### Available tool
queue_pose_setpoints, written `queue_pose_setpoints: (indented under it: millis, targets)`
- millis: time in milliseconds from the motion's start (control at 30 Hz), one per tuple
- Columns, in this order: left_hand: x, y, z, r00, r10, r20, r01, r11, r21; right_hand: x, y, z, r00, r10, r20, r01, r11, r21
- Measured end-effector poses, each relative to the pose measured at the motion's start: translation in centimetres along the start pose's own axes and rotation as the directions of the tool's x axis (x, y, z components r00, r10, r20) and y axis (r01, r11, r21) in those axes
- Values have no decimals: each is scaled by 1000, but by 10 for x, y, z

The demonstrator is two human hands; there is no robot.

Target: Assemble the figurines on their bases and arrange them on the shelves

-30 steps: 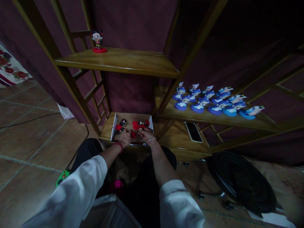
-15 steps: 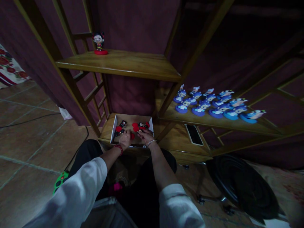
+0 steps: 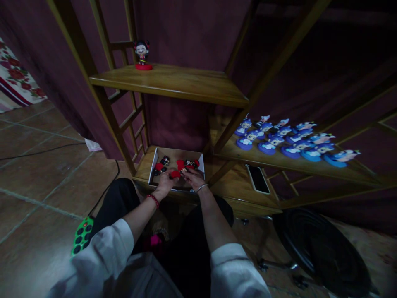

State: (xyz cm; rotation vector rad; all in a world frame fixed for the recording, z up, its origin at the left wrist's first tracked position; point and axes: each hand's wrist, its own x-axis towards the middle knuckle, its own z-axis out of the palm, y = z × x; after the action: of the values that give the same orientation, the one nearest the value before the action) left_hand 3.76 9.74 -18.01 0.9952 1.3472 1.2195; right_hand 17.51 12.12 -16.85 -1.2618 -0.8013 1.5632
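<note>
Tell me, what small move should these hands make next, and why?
I'd probably bring the red disc in the left hand against the small piece that the right hand seems to pinch. They're close together over the box, and the figurine on the upper shelf stands on a similar red base.

Near the front edge of the white-rimmed box (image 3: 180, 151), the left hand (image 3: 166, 182) hides the left side of the red disc (image 3: 175, 174) it grips; what lies at the right hand's (image 3: 194, 179) fingertips is too small to tell. The dark figures (image 3: 166, 160) toward its back left corner are indistinct. Along the right shelf (image 3: 223, 147), front figures (image 3: 271, 142) partly hide those behind. The bottom edge cuts off the left sleeve (image 3: 104, 252), which covers part of the green pad (image 3: 82, 236).
</note>
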Motion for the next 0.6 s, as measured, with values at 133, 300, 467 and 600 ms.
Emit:
queue_pose_setpoints:
  millis: [133,300,467,600]
  targets:
    - [-10,8,0,1000,-30,6,31,995,-97,-3,-1,0,999,-27,41,28,999,-17]
    - [-19,17,-2,997,-66,47,76,962,-264,-13,-10,4,999,-5,40,5,1000,9]
    - [-24,23,-4,995,-43,95,75,925,-372,-23,-15,7,991,-33,130,29,999,36]
    - [-27,24,-5,987,-45,157,111,891,-441,-28,-17,7,990,-55,129,46,996,76]
